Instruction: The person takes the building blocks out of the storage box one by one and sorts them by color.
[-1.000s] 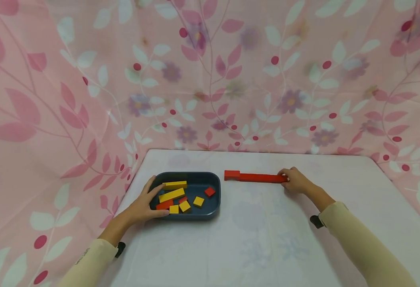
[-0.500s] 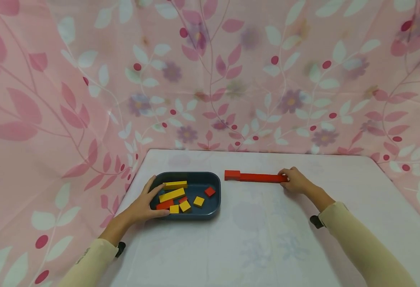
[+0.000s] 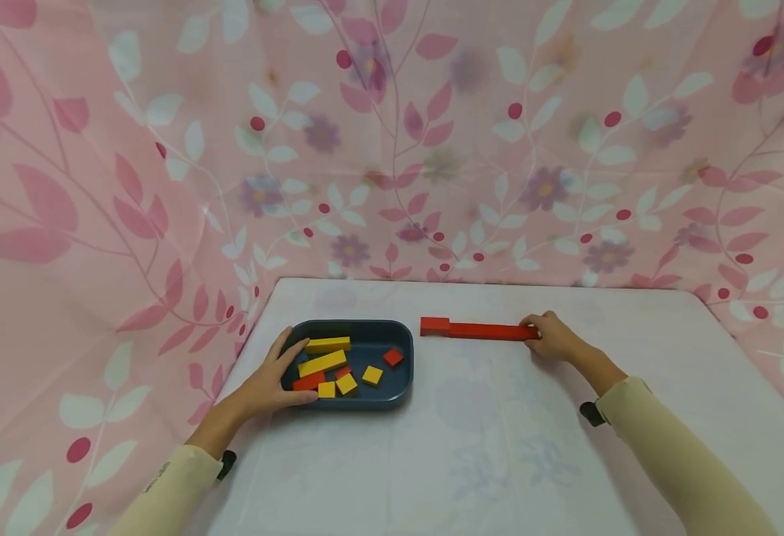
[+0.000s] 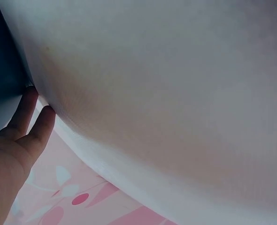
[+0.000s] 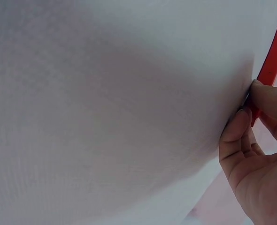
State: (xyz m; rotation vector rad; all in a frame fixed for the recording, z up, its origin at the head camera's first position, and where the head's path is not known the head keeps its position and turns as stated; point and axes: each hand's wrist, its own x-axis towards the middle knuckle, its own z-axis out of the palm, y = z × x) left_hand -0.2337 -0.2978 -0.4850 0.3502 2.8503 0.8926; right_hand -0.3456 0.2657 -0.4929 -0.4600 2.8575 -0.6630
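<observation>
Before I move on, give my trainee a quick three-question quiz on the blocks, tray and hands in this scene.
1. True or false: the long red bar lies inside the dark blue tray.
2. Which hand pinches the end of the long red bar? A) left hand B) right hand C) neither
3. Fill in: the small red block sits at the bar's ____ end in the head view, both on the white table.

Key
1. False: it lies on the table, to the right of the tray.
2. B; the left hand rests on the tray's near-left rim.
3. Left; whether block and bar actually touch cannot be told.
</observation>
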